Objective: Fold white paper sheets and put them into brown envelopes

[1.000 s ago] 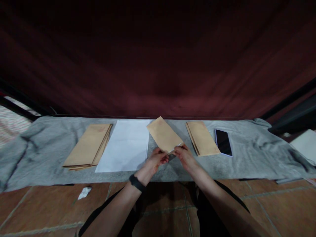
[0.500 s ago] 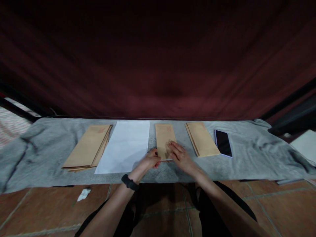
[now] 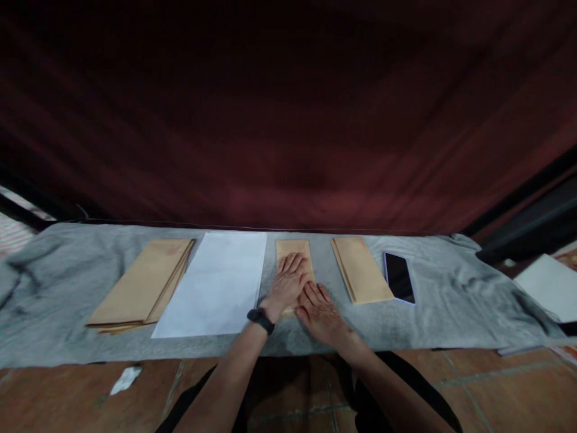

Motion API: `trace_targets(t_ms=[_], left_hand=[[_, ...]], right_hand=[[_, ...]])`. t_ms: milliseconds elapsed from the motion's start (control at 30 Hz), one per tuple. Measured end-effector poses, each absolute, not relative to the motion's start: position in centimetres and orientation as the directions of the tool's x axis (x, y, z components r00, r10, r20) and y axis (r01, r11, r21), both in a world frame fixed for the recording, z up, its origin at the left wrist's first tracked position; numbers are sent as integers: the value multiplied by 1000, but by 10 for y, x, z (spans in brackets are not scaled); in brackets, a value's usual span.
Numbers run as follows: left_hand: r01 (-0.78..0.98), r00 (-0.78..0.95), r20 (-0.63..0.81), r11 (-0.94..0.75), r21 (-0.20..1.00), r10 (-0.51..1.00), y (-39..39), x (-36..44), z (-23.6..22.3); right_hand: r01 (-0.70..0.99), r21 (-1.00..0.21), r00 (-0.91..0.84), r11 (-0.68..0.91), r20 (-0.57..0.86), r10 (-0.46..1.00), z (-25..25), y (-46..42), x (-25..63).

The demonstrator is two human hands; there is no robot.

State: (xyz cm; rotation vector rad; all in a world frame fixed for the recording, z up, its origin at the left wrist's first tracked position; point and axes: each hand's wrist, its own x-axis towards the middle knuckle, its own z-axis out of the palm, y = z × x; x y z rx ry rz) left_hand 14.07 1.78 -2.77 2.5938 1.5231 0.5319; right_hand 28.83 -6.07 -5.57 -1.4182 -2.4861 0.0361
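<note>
Pressing both palms flat, the left hand (image 3: pixel 288 282) and right hand (image 3: pixel 321 310) smoothed the envelope (image 3: pixel 293 248), lifted a second earlier, onto the cloth (image 3: pixel 428 319) beneath them, gripping nothing.

Left hand (image 3: pixel 288 281) and right hand (image 3: pixel 319 311) flat, palms down, on brown envelope (image 3: pixel 294 248). Left of the hands: white sheet (image 3: pixel 216 282), envelope stack (image 3: pixel 142 281). Right of them: second stack (image 3: pixel 360 269), phone (image 3: pixel 399 276). Grey cloth (image 3: pixel 451 300) beneath.
</note>
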Motion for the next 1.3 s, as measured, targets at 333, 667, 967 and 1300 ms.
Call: trace_targets(t_ms=[333, 667, 967, 1300], left_hand=[[906, 337, 207, -376, 195, 918, 62, 146, -48], [851, 480, 45, -477, 221, 876, 31, 135, -45], [691, 652, -5, -590, 417, 759, -20, 97, -33], [665, 575, 174, -580, 471, 800, -47, 98, -46]], right_hand=[[780, -213, -573, 588, 134, 809, -47, -66, 295], [674, -438, -650, 595, 33, 760, -28, -57, 322], [656, -489, -595, 574, 132, 793, -25, -56, 324], [685, -482, -511, 546, 216, 832, -37, -47, 314]])
